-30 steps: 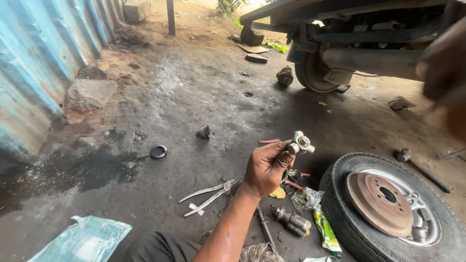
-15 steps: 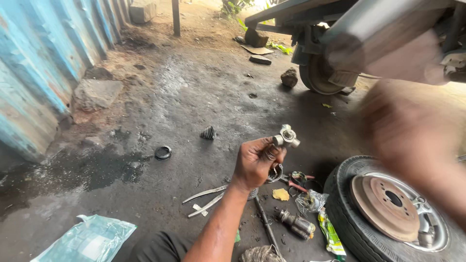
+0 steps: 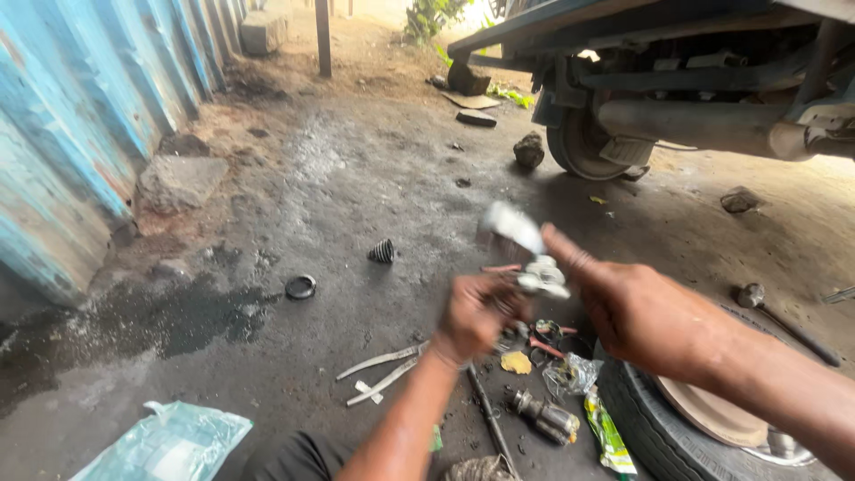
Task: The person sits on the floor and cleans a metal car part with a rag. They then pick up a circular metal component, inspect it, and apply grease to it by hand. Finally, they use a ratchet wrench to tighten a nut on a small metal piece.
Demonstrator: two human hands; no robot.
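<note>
Oil-stained concrete floor (image 3: 294, 169) of an open yard, with a blue corrugated wall (image 3: 80, 134) along the 9 o'clock side and a raised vehicle (image 3: 695, 80) at 1 o'clock, its bare wheel hub (image 3: 583, 142) above the ground. At centre, the left hand (image 3: 472, 316) is closed around the lower end of a small metal fitting (image 3: 541, 278); its long axis appears to run from 7 o'clock up toward 1 o'clock, though motion blur leaves the upper end unclear. The right hand (image 3: 637, 307) reaches in from 4 o'clock, fingers loosely curled, thumb extended toward a blurred pale object (image 3: 512, 227) just above the fitting; whether it grips anything cannot be told. Below the hands lie pliers (image 3: 383, 372), a metal cylinder (image 3: 545, 417), a crumpled clear wrapper (image 3: 570, 374) and a narrow green-and-yellow sachet (image 3: 610, 436) against a tyre (image 3: 659, 428) at 5 o'clock. A pale green plastic bag (image 3: 169, 441) lies at 7 o'clock. A black ring (image 3: 300, 287) and a ribbed rubber boot (image 3: 382, 251) sit at 10 o'clock of the hands.
</note>
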